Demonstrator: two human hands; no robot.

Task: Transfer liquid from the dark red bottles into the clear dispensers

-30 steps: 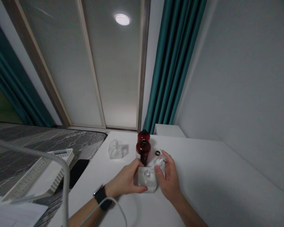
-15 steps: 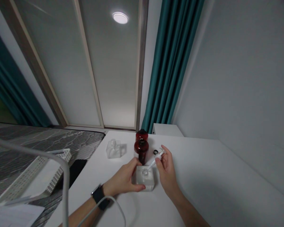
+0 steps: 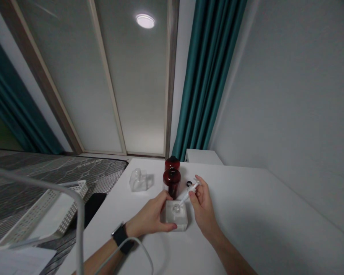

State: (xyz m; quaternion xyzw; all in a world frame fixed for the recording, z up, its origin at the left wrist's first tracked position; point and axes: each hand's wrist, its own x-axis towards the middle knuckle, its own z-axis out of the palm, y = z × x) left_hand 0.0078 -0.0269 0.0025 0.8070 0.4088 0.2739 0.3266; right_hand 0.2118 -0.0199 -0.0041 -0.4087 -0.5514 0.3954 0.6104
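Draws the transparent pump [image 3: 192,188] slightly farther, pinched between thumb and fingers of right hand [image 3: 203,203], slanting by the mouth [image 3: 176,208] of the square transparent bottle [image 3: 179,219], apparently unseated. Grasps that bottle's left side with left hand [image 3: 152,215]. Finds red-brown bottles [image 3: 172,178] crowding the far side, black ring [image 3: 187,183] just beyond the pump.

Front bottle [image 3: 177,220] on table [image 3: 246,206], middle bottle [image 3: 173,184] behind, rear bottle [image 3: 172,164] beyond, ring [image 3: 187,184] at right
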